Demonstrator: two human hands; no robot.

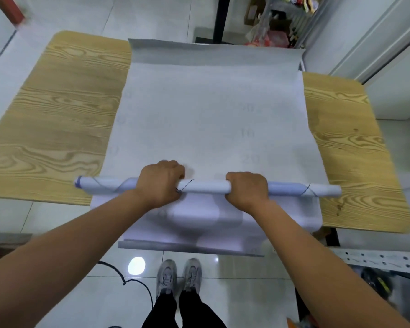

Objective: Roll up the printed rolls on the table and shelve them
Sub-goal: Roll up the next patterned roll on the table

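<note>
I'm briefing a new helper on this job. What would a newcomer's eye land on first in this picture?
First, the large white printed paper sheet spread across the middle of the light wood-grain table, its near end hanging over the table edge. Then the white rolled-up paper tube lying crosswise on it near that edge, gripped from above by the left hand and the right hand.

The person's 2 forearms [81,235] are bare right up to the wrists, and the left hand [160,182] and right hand [246,189] are bare too. Lower down, 2 grey lace-up trainers [166,276] with pale soles show beneath black trousers [165,311].
</note>
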